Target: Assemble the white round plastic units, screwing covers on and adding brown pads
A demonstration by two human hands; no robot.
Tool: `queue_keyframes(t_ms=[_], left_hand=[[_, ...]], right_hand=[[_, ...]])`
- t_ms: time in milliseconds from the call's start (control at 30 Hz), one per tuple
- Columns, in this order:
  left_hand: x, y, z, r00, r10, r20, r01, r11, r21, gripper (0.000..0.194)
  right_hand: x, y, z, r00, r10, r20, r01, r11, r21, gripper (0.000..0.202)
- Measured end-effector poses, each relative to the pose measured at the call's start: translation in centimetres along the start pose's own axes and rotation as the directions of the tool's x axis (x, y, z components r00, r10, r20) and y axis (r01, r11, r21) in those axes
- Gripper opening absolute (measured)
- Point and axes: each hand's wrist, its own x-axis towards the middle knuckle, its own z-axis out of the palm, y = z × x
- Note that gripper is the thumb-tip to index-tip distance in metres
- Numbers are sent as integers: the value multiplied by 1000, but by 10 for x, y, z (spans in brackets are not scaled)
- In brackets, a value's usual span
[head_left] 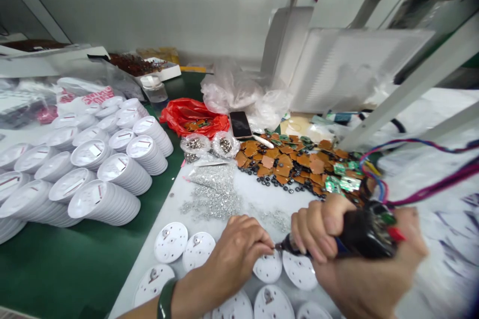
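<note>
My right hand (318,232) is wrapped round a black electric screwdriver (368,232) with red and blue wires at its back. The tool lies almost level, its tip pointing left. At that tip, the fingers of my left hand (243,244) are pinched together; whatever is between them is too small to make out. Below the fingertips lies a round white disc (267,268) with small holes. More such discs (171,242) lie on the white work surface (149,254), several with a small metal piece on them. A green band circles my left wrist.
Stacks of white round cups (112,202) fill the left side. Small silvery parts (213,199) lie heaped mid-table, with brown and green boards (284,164) behind. A red bag (194,117), a phone (240,124) and clear plastic (239,89) stand further back. Wires (430,189) cross at right.
</note>
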Motion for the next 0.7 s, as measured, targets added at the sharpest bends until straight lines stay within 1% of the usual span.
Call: queue_keyframes(t_ms=[100, 233, 300, 400, 500, 567, 633, 700], left_hand=[[-3, -2, -1, 998, -60, 26, 62, 994, -89, 15], [-8, -6, 3, 995, -102, 10, 103, 992, -77, 14], [-10, -7, 4, 990, -144, -2, 144, 987, -75, 16], [-10, -5, 4, 976, -216, -6, 215, 974, -73, 16], [-8, -1, 3, 972, -236, -4, 235, 967, -103, 14], [-7, 1, 2, 970, -242, -7, 238, 960, -146, 13], [-7, 1, 2, 964, -265, 13, 261, 938, -229, 11], [-8, 2, 2, 945, -315, 93, 326, 872, -366, 10]], right_hand=[[2, -3, 0, 1000, -22, -17, 22, 999, 33, 66], [2, -5, -1, 999, -27, 18, 26, 999, 44, 67], [1, -4, 0, 999, -16, 32, 15, 999, 39, 68], [-1, -3, 0, 999, -13, 47, 12, 1000, 16, 67], [-2, 0, 0, 998, -8, 56, 7, 1000, 9, 66], [-2, 2, 0, 999, -8, 48, 7, 1000, 16, 67], [-2, 3, 1, 999, -11, 37, 10, 1000, 23, 68], [-1, 2, 2, 999, -5, 45, 4, 1000, 30, 68]])
